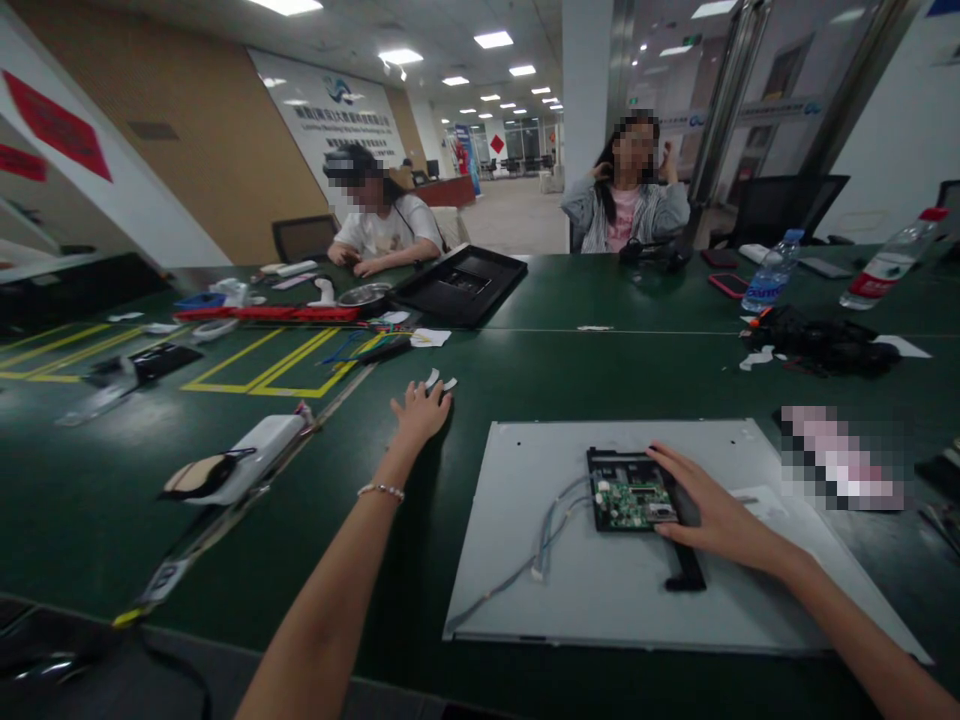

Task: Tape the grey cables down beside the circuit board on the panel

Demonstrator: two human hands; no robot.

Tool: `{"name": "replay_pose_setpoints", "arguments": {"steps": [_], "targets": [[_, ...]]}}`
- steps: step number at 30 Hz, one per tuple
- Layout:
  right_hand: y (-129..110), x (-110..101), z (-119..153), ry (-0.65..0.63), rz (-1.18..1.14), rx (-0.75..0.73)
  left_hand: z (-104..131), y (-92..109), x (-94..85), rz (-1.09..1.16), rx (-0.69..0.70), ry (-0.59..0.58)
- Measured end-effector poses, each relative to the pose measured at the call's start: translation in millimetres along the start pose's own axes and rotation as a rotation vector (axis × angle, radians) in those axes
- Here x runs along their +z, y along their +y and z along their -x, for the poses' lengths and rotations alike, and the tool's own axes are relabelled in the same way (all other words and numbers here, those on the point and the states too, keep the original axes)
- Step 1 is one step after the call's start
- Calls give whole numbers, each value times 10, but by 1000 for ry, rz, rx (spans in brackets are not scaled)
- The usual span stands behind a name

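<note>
My left hand [421, 412] reaches out over the green table, fingers spread, its fingertips beside small white strips [450, 384]. Nothing shows in its grasp. On the right, my right hand [694, 505] has its thumb and fingers around the right side of a black frame [686, 565] that carries a green circuit board [630, 505]. The frame lies on a flat light-grey panel [555, 600]. Grey cables [546, 540] run from the frame's left side to the panel's lower left corner.
A white power strip [259, 450] lies left. Beyond are a black panel [465, 285], a red strip [300, 314], two people [390, 225] across the table, bottles [776, 270] and a black bundle [825, 340] at right. Yellow tape [259, 372] marks the table.
</note>
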State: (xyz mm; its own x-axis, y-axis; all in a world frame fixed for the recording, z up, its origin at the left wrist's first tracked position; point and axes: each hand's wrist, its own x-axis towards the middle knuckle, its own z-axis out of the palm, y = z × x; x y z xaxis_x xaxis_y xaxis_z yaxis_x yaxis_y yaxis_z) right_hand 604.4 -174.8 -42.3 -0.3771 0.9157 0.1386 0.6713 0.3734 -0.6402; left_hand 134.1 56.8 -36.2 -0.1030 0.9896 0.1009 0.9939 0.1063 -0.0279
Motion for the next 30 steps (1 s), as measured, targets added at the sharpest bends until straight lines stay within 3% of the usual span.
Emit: {"name": "replay_pose_setpoints", "arguments": {"steps": [7, 13, 22, 25, 30], "targets": [[27, 4, 2, -15, 35, 5, 266, 113, -1, 35, 25, 94], [16, -1, 9, -7, 33, -2, 350, 173, -58, 28, 18, 170], [18, 5, 12, 13, 26, -17, 475, 319, -186, -44, -60, 149], [21, 6, 7, 14, 21, -24, 520, 369, -209, -88, -63, 190], [37, 8, 3, 4, 19, -19, 433, 392, -275, -135, 122, 258]]}}
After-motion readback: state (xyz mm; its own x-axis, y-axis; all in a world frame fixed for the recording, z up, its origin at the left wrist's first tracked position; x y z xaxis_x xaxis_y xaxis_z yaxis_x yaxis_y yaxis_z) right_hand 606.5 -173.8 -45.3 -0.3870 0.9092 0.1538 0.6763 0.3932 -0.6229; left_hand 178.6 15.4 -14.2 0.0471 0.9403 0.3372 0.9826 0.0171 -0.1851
